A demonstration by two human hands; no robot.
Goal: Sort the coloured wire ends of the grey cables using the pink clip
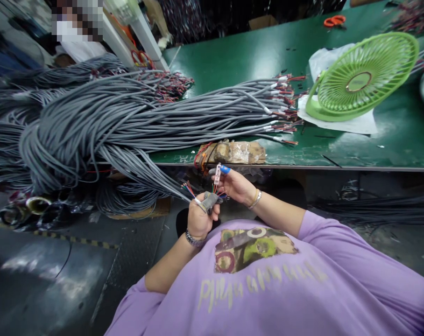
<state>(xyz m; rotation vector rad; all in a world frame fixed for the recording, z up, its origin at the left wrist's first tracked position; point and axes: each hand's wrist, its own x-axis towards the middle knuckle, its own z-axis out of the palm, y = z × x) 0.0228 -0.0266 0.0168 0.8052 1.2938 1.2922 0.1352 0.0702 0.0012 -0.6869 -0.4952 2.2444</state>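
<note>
In front of my chest, my left hand [200, 219] is closed around the ends of several grey cables [163, 179]. Thin coloured wires [188, 188] fan out from one cable end. A grey piece [211, 201], perhaps cloth or tape, lies over the left thumb area; its kind is unclear. My right hand [240, 187], with blue tape [225, 169] round a fingertip, pinches a small white connector block [217, 174] with dark marks. Coloured wires run from the block down toward the left hand.
A big bundle of grey cables [156, 119] with stripped ends covers the green table [233, 58]. At the table edge sits a taped wooden block [242, 152]. A green fan [361, 79] stands at right, orange scissors [334, 21] behind. A person [79, 35] is at upper left.
</note>
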